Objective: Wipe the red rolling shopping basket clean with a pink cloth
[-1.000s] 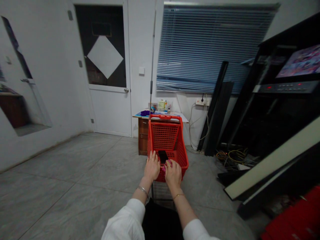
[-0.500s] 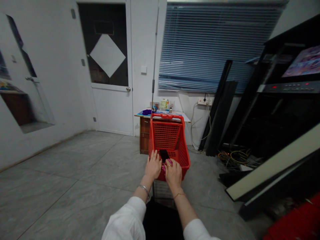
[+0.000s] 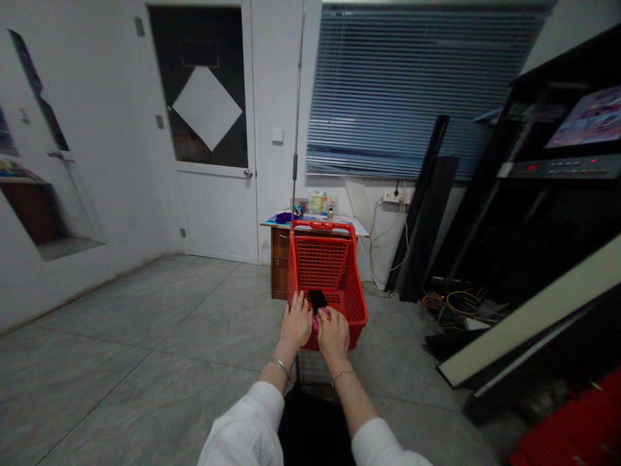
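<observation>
A red plastic shopping cart (image 3: 323,262) stands in front of me, its handle at the far side. My left hand (image 3: 296,321) lies on the near left rim of the basket, fingers stretched forward. Beside it, my right hand (image 3: 333,333) is closed around a pink cloth (image 3: 316,318) at the near rim. Most of the cloth is hidden under the fingers. Just past the hands, a black flat panel (image 3: 317,300) shows in the basket; what it is exactly I cannot tell.
Behind the cart is a small desk (image 3: 280,259) with a purple cloth (image 3: 285,218) and several small items. A thin pole (image 3: 295,167) rises beside the cart. Dark boards (image 3: 429,226), loose cables (image 3: 460,302) and a pale plank (image 3: 533,317) are at the right. A white door (image 3: 218,210) is behind.
My right hand has shifted slightly left along the near rim, covering a little more of the pink cloth. My left hand stays in nearly the same place. The view has turned very slightly.
</observation>
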Available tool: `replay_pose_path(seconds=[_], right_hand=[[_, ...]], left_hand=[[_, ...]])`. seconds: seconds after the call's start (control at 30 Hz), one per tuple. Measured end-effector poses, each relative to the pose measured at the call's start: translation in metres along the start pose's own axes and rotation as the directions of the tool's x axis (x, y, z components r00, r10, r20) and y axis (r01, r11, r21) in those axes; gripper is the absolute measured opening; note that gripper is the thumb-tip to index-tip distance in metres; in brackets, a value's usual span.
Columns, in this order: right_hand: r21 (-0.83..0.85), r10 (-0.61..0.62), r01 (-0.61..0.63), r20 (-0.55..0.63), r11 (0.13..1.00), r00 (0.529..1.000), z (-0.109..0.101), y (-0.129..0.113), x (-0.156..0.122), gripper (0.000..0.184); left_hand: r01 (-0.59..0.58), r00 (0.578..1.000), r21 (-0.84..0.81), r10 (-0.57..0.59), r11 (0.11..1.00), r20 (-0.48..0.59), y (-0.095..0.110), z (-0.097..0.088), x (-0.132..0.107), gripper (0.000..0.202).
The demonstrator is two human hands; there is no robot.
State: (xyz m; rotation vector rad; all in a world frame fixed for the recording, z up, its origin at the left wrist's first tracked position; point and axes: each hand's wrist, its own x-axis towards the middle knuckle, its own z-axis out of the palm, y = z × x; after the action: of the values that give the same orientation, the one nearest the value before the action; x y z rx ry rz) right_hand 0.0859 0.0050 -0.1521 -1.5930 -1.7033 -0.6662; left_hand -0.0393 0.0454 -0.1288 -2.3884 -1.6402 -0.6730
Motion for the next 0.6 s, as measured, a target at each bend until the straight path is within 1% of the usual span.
replay_pose_path(seconds=[0.03,0.1,0.17,0.23,0.27,0.33,0.4,0.47,0.5,0.53,0.6], right_hand=[[0.011,-0.022,0.022,0.016,1.000,1.000,-0.001,0.003,0.000,0.028],[0.019,-0.037,0.037,0.022,0.999,0.999,-0.006,0.021,-0.003,0.028],[0.006,-0.009,0.009,-0.008,1.000,1.000,-0.012,0.045,-0.005,0.028],[-0.018,0.053,-0.054,-0.055,0.998,0.997,-0.016,0.059,-0.006,0.027],[-0.027,0.080,-0.082,-0.075,0.996,0.994,-0.016,0.059,-0.006,0.027],[-0.034,0.098,-0.101,-0.088,0.994,0.991,-0.014,0.044,-0.004,0.027],[-0.021,0.071,-0.073,-0.068,0.997,0.995,-0.010,0.021,-0.003,0.026],[0.006,0.014,-0.014,-0.029,1.000,0.999,-0.007,0.006,-0.001,0.026],[0.021,-0.014,0.014,-0.013,1.000,1.000,-0.007,0.005,-0.001,0.027],[0.034,-0.034,0.034,0.000,0.999,0.999,-0.008,0.008,-0.002,0.027],[0.051,-0.039,0.039,0.003,0.998,0.999,-0.011,0.026,-0.004,0.027]], left_hand=[[-0.008,1.000,0.000,0.008,1.000,0.002,-0.003,0.000,0.000,0.046],[-0.019,1.000,-0.004,0.020,1.000,0.013,-0.009,-0.001,-0.001,0.046],[-0.021,0.999,-0.012,0.021,1.000,0.025,-0.011,-0.001,-0.001,0.045],[-0.014,0.999,-0.022,0.015,1.000,0.030,-0.008,0.000,0.000,0.046],[-0.007,1.000,-0.028,0.008,1.000,0.028,-0.006,0.001,0.001,0.046],[0.012,1.000,-0.037,-0.011,0.999,0.020,-0.001,0.002,0.002,0.046],[0.022,1.000,-0.040,-0.022,0.999,0.014,0.001,0.002,0.002,0.046],[0.014,1.000,-0.037,-0.013,0.999,0.014,-0.003,0.002,0.001,0.045],[0.005,1.000,-0.034,-0.005,0.999,0.015,-0.006,0.001,0.001,0.045],[-0.003,1.000,-0.031,0.003,1.000,0.017,-0.010,0.000,0.000,0.044],[-0.015,1.000,-0.029,0.016,0.999,0.017,-0.015,-0.001,-0.001,0.043]])
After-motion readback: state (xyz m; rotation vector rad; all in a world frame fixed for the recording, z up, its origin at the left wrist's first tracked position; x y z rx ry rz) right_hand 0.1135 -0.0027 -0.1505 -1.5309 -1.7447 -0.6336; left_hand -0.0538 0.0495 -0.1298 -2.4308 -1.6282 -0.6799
